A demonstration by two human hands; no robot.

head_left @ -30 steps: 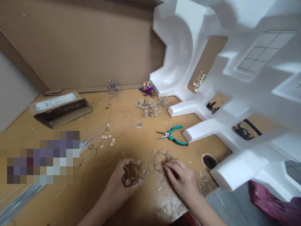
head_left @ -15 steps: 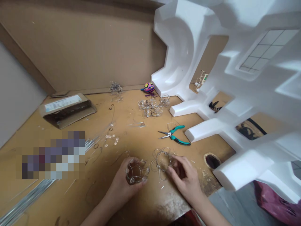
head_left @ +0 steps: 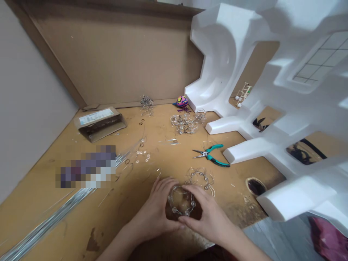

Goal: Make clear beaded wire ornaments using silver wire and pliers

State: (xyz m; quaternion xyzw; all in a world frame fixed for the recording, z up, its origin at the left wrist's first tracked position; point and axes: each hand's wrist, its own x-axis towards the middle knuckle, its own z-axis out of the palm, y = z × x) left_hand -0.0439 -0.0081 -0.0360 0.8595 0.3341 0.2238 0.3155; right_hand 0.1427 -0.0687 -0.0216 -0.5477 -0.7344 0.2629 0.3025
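Tan cardboard sheeting (head_left: 114, 54) lines the far wall behind a scuffed wooden workbench (head_left: 165, 168), and a large white polystyrene packing form (head_left: 231, 65) stands along the right side. At the far left, a small cardboard box (head_left: 99, 125) lies on its side with its open face toward the camera. Its contents are dark and too small to tell apart. Left of centre, a pixelated patch (head_left: 87, 166) hides whatever lies there, and a bundle of long metal wire rods (head_left: 46, 226) runs from it to the near left corner.

Both hands are cupped together at the near edge of the bench around a wire-and-bead ring (head_left: 181, 201), which sits upright between them. The left hand (head_left: 154, 214) curves around the ring's left side, with its fingers (head_left: 163, 185) reaching up and over the far side. The right hand (head_left: 209, 217) presses in from the right and above, its fingers (head_left: 190, 190) curled over the ring's top wires. The palms stay apart, with the ring in the hollow between them.

Just beyond the hands, a second wire-and-bead ring (head_left: 199, 179) lies on the bench, near teal-handled needle-nose pliers (head_left: 209, 155). Further away sits a tangled pile of similar rings (head_left: 185, 123).
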